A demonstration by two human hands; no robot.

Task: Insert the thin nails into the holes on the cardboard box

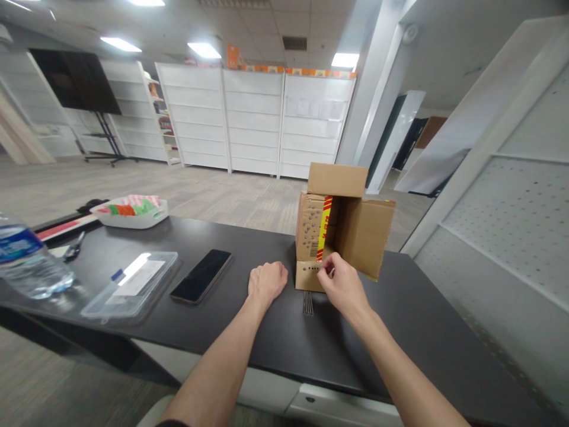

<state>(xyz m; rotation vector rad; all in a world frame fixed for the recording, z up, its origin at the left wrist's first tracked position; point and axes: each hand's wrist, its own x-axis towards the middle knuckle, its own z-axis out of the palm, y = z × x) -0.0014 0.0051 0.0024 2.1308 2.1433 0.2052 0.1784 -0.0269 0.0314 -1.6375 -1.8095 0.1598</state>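
An opened cardboard box [310, 228] stands on the dark table, its inside facing me and its flaps spread. Holes dot its left side, and a short row of holes runs along the front flap [306, 276] low down. My right hand [341, 283] is at that flap, thumb and fingers pinched together; anything between them is too small to make out. Several thin grey rods [308, 303] lie side by side just below the flap. To the left of the box, my left hand [267, 281] rests curled on the tabletop, its palm hidden.
Left of my hands lie a black phone [201, 276] and a clear plastic case [131, 286]. A water bottle [31, 261] is at the left edge. Behind is a white basket [133, 219] with colourful cloth-like contents. A perforated white panel [511, 225] rises on the right.
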